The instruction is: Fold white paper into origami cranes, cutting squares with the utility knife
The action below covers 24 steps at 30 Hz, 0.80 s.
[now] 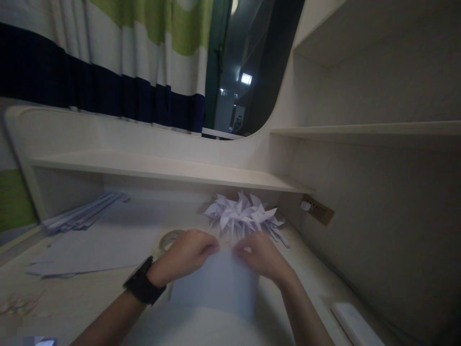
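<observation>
A white sheet of paper (216,283) lies on the desk between my arms. My left hand (187,254), with a black watch (142,286) on its wrist, pinches the sheet's far edge on the left. My right hand (261,257) pinches the same edge on the right, fingers closed. Just beyond the hands sits a pile of several folded white paper cranes (245,216).
A stack of paper sheets (86,216) lies at the left under a low shelf (162,170). A tape roll (169,239) sits behind my left hand. A wall socket (317,209) is at the right, a white flat object (355,324) near the desk's right front. Striped curtains hang behind.
</observation>
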Each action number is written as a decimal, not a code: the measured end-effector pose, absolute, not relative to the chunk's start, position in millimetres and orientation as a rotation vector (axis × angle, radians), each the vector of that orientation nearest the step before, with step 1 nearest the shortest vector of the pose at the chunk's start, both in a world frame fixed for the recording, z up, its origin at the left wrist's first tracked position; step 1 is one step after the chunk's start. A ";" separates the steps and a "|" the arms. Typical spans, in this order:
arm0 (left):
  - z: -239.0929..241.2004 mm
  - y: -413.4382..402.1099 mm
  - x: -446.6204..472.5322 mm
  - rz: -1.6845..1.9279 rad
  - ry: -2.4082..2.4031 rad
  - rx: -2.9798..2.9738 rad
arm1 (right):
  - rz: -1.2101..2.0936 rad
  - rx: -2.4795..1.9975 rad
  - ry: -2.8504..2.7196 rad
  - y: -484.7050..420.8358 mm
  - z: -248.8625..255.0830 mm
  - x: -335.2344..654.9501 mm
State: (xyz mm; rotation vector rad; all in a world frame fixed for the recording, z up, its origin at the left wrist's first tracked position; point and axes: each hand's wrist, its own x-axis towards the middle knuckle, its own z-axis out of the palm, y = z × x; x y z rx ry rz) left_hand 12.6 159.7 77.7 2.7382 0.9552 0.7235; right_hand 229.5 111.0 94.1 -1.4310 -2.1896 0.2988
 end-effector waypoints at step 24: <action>111.3 172.7 -28.5 0.759 0.914 2.333 | 0.878 -1.024 -1.589 129.5 87.6 282.8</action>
